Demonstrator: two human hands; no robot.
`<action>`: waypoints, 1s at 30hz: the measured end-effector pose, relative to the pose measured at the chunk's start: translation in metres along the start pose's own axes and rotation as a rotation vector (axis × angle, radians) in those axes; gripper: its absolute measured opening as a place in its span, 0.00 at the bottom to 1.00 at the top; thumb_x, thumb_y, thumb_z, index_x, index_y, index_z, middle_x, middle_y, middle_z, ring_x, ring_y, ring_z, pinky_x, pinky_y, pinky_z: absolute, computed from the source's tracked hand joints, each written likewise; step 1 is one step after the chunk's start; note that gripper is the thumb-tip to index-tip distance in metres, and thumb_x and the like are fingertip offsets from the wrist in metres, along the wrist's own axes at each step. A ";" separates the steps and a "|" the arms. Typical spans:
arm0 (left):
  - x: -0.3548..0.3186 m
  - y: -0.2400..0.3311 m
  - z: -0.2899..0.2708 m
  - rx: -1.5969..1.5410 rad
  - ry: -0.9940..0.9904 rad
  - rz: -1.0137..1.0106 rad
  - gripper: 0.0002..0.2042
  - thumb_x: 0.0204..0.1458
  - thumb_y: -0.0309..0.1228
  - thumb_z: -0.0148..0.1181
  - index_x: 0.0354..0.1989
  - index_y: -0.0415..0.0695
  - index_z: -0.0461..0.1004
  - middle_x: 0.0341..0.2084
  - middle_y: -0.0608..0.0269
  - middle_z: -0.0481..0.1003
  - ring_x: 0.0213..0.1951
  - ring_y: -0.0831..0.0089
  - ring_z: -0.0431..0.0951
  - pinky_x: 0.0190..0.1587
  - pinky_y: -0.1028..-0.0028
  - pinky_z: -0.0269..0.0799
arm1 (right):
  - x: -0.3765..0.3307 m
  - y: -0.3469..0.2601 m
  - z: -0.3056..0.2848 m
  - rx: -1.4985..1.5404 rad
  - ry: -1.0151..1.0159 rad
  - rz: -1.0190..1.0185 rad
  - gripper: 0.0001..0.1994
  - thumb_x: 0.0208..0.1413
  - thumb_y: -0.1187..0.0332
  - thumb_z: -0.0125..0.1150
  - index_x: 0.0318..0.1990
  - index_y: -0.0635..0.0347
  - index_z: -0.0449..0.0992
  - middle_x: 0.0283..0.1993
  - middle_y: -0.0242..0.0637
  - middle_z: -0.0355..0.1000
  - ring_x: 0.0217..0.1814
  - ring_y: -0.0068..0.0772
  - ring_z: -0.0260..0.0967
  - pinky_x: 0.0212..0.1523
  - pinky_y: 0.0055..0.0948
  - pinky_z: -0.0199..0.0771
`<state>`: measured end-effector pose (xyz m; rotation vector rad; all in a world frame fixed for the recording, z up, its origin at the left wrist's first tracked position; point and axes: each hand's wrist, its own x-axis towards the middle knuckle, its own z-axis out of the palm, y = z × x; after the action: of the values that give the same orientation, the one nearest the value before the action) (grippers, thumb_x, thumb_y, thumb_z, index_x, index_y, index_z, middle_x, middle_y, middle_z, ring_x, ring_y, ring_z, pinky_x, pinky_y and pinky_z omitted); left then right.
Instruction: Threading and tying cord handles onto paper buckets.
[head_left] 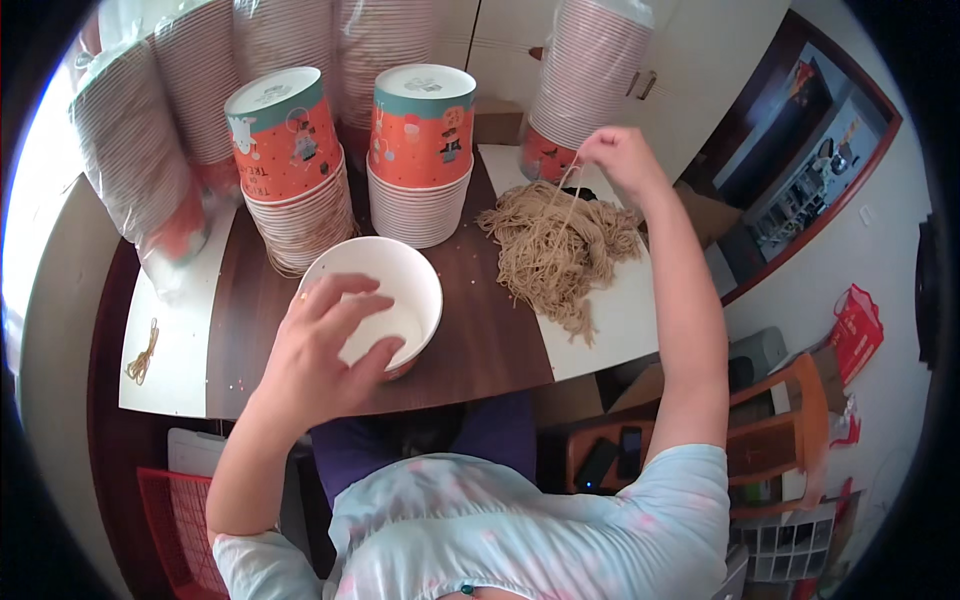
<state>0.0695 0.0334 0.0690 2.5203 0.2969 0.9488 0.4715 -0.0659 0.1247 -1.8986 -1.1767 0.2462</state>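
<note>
Table: I'm seeing it carrying everything.
Cup stacks: standing far.
String pile: lying right.
Bowl: sitting near-left, open.
Left hand: I'm spreading fingers wide over bowl's rim.
Right hand: I'm pinching a strand.

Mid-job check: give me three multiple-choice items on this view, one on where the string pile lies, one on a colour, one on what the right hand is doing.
1. Where is the pile of tan strings?
A. To the right of the open paper bowl
B. Inside the bowl
C. On the floor

2. What colour is the inside of the open paper bowl?
A. Orange
B. White
C. Black

3. What is the right hand doing?
A. Lying flat on the table
B. Pinching a string lifted from the pile
C. Gripping a bowl stack

Answers: 1 A, the pile lies on the table right of the bowl; 2 B, its inside shows plain white; 3 B, a strand runs from the pile up to its fingers.
</note>
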 end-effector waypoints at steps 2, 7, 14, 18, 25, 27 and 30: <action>0.024 -0.002 0.003 -0.106 0.031 0.037 0.13 0.44 0.29 0.65 0.38 0.39 0.75 0.40 0.54 0.73 0.42 0.55 0.75 0.42 0.63 0.72 | 0.013 -0.019 -0.019 -0.091 0.121 -0.042 0.04 0.49 0.73 0.59 0.28 0.63 0.77 0.27 0.29 0.73 0.30 0.19 0.67 0.35 0.21 0.68; 0.073 -0.008 0.009 -0.393 0.039 -0.031 0.09 0.50 0.29 0.61 0.36 0.37 0.76 0.33 0.57 0.74 0.34 0.69 0.76 0.34 0.72 0.71 | 0.017 -0.093 -0.042 -0.040 0.134 -0.025 0.06 0.51 0.68 0.59 0.25 0.56 0.74 0.24 0.24 0.69 0.27 0.15 0.63 0.28 0.17 0.63; 0.116 0.008 0.024 -0.524 -0.042 -0.183 0.11 0.53 0.31 0.60 0.39 0.36 0.77 0.24 0.62 0.75 0.26 0.79 0.73 0.30 0.76 0.69 | 0.014 -0.112 -0.041 0.476 -0.008 0.133 0.05 0.51 0.65 0.58 0.28 0.55 0.74 0.24 0.32 0.74 0.24 0.24 0.70 0.29 0.24 0.71; 0.124 0.013 0.048 -0.738 0.010 -0.097 0.22 0.53 0.35 0.62 0.52 0.33 0.70 0.22 0.63 0.75 0.24 0.82 0.72 0.27 0.78 0.68 | -0.005 -0.112 -0.001 0.847 -0.141 0.100 0.07 0.55 0.64 0.57 0.32 0.57 0.73 0.29 0.38 0.76 0.26 0.27 0.72 0.30 0.27 0.73; 0.087 0.014 0.047 -0.717 -0.232 -0.233 0.11 0.59 0.33 0.55 0.37 0.36 0.77 0.23 0.72 0.75 0.26 0.87 0.69 0.29 0.83 0.66 | -0.065 -0.103 0.062 1.240 -0.223 0.084 0.08 0.60 0.66 0.48 0.38 0.59 0.71 0.33 0.45 0.76 0.30 0.34 0.76 0.35 0.32 0.78; 0.062 0.008 0.038 -0.927 -0.305 -0.299 0.11 0.58 0.32 0.55 0.36 0.35 0.76 0.23 0.68 0.75 0.26 0.84 0.70 0.28 0.81 0.67 | -0.075 -0.093 0.070 1.304 -0.217 0.107 0.08 0.61 0.67 0.47 0.38 0.60 0.71 0.33 0.46 0.76 0.29 0.36 0.76 0.35 0.35 0.79; 0.027 0.004 0.020 -0.986 -0.343 -0.480 0.11 0.60 0.33 0.54 0.37 0.36 0.76 0.25 0.68 0.75 0.26 0.85 0.70 0.29 0.83 0.67 | -0.092 -0.081 0.078 1.321 -0.134 0.101 0.07 0.61 0.68 0.49 0.37 0.61 0.71 0.31 0.44 0.75 0.27 0.34 0.76 0.33 0.35 0.80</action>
<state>0.1026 0.0330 0.0727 1.5463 0.2262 0.3140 0.3275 -0.0808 0.1143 -0.7584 -0.6543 0.9410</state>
